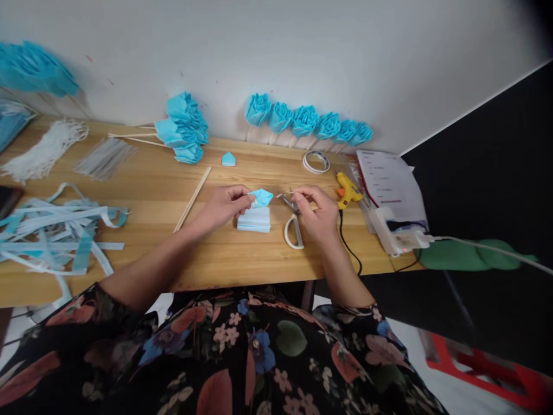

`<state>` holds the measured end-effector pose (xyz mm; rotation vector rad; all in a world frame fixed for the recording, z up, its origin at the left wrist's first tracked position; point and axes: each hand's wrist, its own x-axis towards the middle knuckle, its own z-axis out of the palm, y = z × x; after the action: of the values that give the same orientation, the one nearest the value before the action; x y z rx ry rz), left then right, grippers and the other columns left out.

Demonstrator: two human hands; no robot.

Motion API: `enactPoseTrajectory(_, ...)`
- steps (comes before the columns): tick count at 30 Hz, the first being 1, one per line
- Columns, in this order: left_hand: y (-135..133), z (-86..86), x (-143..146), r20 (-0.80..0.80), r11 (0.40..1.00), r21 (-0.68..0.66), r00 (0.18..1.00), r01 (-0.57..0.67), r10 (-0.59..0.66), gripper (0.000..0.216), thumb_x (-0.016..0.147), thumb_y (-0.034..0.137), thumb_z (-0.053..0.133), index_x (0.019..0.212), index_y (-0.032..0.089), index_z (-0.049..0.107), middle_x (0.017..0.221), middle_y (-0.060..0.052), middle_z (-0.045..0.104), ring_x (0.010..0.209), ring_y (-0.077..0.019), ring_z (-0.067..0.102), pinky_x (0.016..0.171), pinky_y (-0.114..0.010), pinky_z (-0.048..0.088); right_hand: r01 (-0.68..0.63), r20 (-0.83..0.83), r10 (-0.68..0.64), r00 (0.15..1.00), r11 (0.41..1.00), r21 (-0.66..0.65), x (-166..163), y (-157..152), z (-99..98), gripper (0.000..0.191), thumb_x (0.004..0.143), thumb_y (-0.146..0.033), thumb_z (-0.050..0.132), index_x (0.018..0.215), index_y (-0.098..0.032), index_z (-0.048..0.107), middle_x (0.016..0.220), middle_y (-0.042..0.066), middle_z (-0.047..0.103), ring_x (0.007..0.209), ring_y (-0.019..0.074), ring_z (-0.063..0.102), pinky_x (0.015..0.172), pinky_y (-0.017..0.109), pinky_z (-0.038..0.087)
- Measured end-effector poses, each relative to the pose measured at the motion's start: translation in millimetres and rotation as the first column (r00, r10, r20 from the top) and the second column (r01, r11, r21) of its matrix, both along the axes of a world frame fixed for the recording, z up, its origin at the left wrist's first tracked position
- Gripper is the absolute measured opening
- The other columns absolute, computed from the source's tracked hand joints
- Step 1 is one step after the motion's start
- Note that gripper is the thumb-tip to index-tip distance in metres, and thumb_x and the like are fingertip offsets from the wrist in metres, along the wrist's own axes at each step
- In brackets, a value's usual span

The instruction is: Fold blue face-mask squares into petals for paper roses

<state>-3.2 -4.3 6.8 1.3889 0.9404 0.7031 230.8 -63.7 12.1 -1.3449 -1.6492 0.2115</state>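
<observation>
My left hand [224, 207] pinches a small folded blue paper piece [261, 197] just above a stack of light blue paper squares [254, 219] on the wooden table [207, 253]. My right hand [317, 212] is closed around a small metal tool [288, 202], perhaps tweezers or a stapler, whose tip points toward the folded paper. A white tape dispenser [294, 231] lies under my right hand. A single folded blue piece [228, 159] sits further back.
Blue paper roses [305, 120] lean on the wall, another bunch on sticks [184, 128] lies at the back. A wooden stick [193, 197], paper strips [56, 230], tape roll [316, 161], yellow glue gun [347, 191], papers [391, 181] and a power strip [401, 237] surround me.
</observation>
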Motion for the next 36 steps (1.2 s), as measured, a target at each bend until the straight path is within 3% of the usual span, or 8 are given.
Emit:
enactPoseTrajectory(3,-0.6,2.0,0.9,0.002,0.999,-0.045,1.0,0.024,-0.024,0.023,0.08,0.035,0.066,0.067,0.016,0.06,0.055,0.002,0.054,0.049,-0.0085,0.049,0.049,-0.021,0.04,-0.16,0.2,0.13,0.971,0.977,0.139,-10.4,0.2,9.0,0.012,0.095,-0.026,0.061,0.097,-0.026,0.073,0.081,0.001,0.073,0.074,0.0166,0.064,0.074,0.034,0.05)
enactPoseTrajectory(8,-1.3,8.4,1.6,0.015,0.996,-0.079,0.999,0.04,-0.039,0.02,0.081,0.029,0.064,0.067,0.015,0.06,0.055,0.003,0.055,0.048,-0.0071,0.048,0.048,-0.019,0.039,-0.276,0.344,0.202,0.917,0.944,0.181,-17.9,10.5,7.0,0.014,0.095,-0.026,0.061,0.099,-0.027,0.075,0.085,0.002,0.072,0.079,0.0176,0.063,0.071,0.035,0.048)
enactPoseTrajectory(16,-1.7,11.1,0.9,0.005,0.992,-0.085,0.996,0.089,-0.089,0.022,0.083,0.027,0.065,0.065,0.016,0.059,0.05,0.003,0.052,0.046,-0.0074,0.047,0.046,-0.019,0.037,-0.273,0.316,0.195,0.929,0.935,0.225,-19.6,12.9,-11.0,0.021,0.093,-0.024,0.062,0.102,-0.035,0.077,0.084,0.002,0.07,0.079,0.0196,0.062,0.072,0.038,0.048)
enactPoseTrajectory(24,-0.4,12.4,1.0,-0.023,0.988,-0.115,0.994,0.104,-0.108,0.021,0.085,0.02,0.063,0.065,0.016,0.058,0.049,0.003,0.053,0.044,-0.0068,0.045,0.046,-0.019,0.036,-0.28,0.244,0.241,0.939,0.949,0.141,-20.6,12.4,-11.9,0.015,0.093,-0.028,0.062,0.096,-0.033,0.077,0.084,0.002,0.07,0.081,0.0203,0.064,0.075,0.04,0.052)
enactPoseTrajectory(29,0.7,13.1,-2.0,-0.044,0.97,-0.114,0.974,0.214,-0.22,0.023,0.086,0.026,0.065,0.067,0.015,0.058,0.052,0.003,0.055,0.045,-0.0068,0.047,0.047,-0.019,0.038,-0.3,0.073,0.295,0.953,0.949,0.091,-22.3,8.8,-11.1,0.013,0.094,-0.03,0.061,0.094,-0.031,0.074,0.097,0.002,0.073,0.095,0.0215,0.067,0.087,0.044,0.054)
enactPoseTrajectory(32,0.7,13.0,-3.6,-0.036,0.972,-0.088,0.974,0.22,-0.223,0.025,0.086,0.03,0.066,0.067,0.016,0.057,0.053,0.002,0.055,0.046,-0.007,0.048,0.047,-0.019,0.039,-0.284,-0.157,0.269,0.95,0.955,-0.082,-23.8,7.4,-14.8,0.018,0.096,-0.039,0.056,0.093,-0.028,0.071,0.115,0.005,0.072,0.112,0.0239,0.066,0.093,0.047,0.055)
enactPoseTrajectory(36,0.5,11.7,-3.9,0.008,0.989,-0.004,0.989,0.149,-0.149,0.028,0.085,0.036,0.067,0.068,0.016,0.058,0.054,0.002,0.055,0.048,-0.0077,0.049,0.047,-0.019,0.039,-0.378,-0.424,0.25,0.871,0.89,-0.253,-25.0,8.9,-21.8,0.028,0.091,-0.052,0.06,0.089,-0.026,0.068,0.121,0.006,0.072,0.115,0.0249,0.067,0.093,0.045,0.056)
